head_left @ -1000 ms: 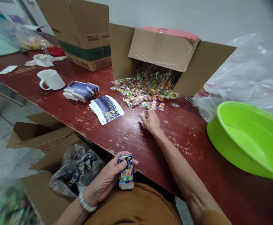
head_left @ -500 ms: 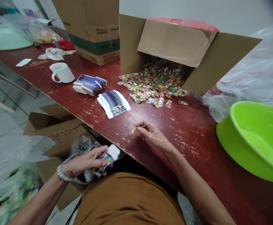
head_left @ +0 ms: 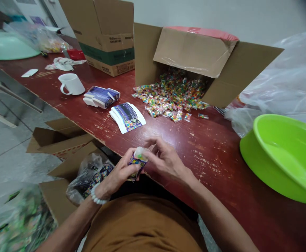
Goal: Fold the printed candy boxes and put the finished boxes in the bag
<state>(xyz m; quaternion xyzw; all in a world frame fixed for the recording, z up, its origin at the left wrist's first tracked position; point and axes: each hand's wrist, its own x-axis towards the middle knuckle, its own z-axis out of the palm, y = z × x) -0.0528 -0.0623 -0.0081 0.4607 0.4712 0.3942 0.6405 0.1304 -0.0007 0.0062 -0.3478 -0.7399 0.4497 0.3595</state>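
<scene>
My left hand (head_left: pixel 128 167) is closed around a small purple candy box (head_left: pixel 136 164) printed with colourful pictures. The box is tilted up at the table's front edge, its white end flap raised, and something greenish shows in its mouth. Close against that mouth is my right hand (head_left: pixel 165 157), its fingers apart and slightly blurred; I make out nothing between them. Beyond my hands lies a stack of flat purple-and-white box blanks (head_left: pixel 128 117). Small wrapped candies (head_left: pixel 176 92) spill from a cardboard carton (head_left: pixel 187 49) lying on its side.
More purple cartons (head_left: pixel 102 97) and a white mug (head_left: pixel 71 84) stand left on the red table (head_left: pixel 208 168). A lime-green basin (head_left: pixel 276 164) is at the right. Below left, an open carton (head_left: pixel 60 175) holds a bag of small dark packages (head_left: pixel 97 178). A tall box (head_left: pixel 108 42) stands behind.
My left hand has lifted the candy box up and right to the table edge. My right hand, which pinched a small wrapped candy over the table, has come to the box's mouth.
</scene>
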